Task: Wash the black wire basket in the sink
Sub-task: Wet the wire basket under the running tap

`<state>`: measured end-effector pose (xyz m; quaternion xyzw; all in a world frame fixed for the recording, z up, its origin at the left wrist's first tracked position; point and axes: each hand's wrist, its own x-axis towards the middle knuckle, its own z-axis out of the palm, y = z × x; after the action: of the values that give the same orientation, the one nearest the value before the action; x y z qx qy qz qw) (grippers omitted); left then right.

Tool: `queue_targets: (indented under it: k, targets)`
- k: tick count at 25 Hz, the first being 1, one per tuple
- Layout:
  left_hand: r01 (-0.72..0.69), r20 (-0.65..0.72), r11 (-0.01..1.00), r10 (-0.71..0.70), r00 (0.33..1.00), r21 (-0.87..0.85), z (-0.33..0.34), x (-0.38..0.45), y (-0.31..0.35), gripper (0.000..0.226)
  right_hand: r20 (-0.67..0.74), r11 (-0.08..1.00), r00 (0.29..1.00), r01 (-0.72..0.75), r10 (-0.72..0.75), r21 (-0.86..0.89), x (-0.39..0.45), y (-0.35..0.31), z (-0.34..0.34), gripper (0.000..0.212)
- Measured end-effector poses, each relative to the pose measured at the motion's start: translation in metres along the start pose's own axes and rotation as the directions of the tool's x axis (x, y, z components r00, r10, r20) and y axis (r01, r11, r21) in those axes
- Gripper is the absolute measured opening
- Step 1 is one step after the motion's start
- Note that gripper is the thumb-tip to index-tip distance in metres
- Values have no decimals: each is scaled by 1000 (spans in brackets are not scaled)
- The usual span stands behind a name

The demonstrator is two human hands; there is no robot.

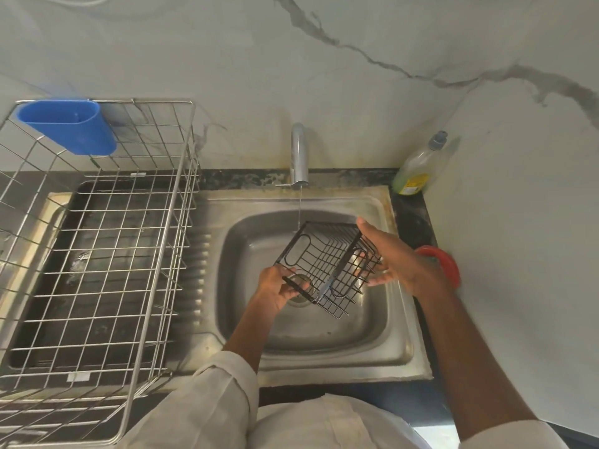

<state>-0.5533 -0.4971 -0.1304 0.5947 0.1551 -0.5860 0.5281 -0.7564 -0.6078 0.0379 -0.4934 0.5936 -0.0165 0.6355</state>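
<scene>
The black wire basket (327, 264) is held tilted above the bowl of the steel sink (398, 348), its open side turned up and toward the left, with thin parallel wires for walls and rounded-slot end panels. A thin stream of water (299, 209) falls from the chrome tap (298, 157) behind the sink and meets the basket's far top edge. Under the basket's near corner lies the round drain (299, 298), partly hidden by the wires.

The left hand (275, 288) comes in from the near side of the sink, wrist bent, fingers and thumb curled round the basket's near-left rim. The right hand (393, 254) reaches from the right of the sink with fingers spread and nearly straight, pressed flat against the basket's right end panel; some fingertips show through the wires. Both forearms are bare below pale rolled sleeves.

Left of the sink, on its ribbed drainboard, stands a large silver wire dish rack (97, 254) with a blue plastic cup holder (69, 124) hung on its far rim. At the sink's far right corner stands a clear bottle of yellow-green dish soap (418, 166). Just right of the sink, behind the right wrist, is a round red object (445, 262), partly hidden. A marble-patterned wall (356, 76) rises behind it all.
</scene>
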Motion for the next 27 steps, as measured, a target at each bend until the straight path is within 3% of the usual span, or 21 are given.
queue_targets:
  k: [5, 10, 14, 22, 27]
  targets:
    - [40, 72, 998, -43, 996, 52, 11, -8, 5, 17, -27, 989, 1000, -2, -2, -150, -7, -17, 0, 58]
    - [-45, 199, 995, 26, 980, 93, 37, -4, 22, 21, -6, 958, 996, 85, -90, -275, -10, -15, -9, 51]
    - [-133, 298, 988, 106, 949, 73, 56, -2, 40, 25, 36, 936, 996, 87, -79, -341, -7, -6, -19, 48]
    - [-275, 261, 955, 296, 919, -112, 36, 5, 50, 57, -44, 976, 996, 69, -79, -206, 27, 23, -1, 75]
    - [-296, 165, 950, 309, 937, -100, 3, 4, 53, 38, 62, 979, 989, 143, -135, -144, 46, 49, 26, 88]
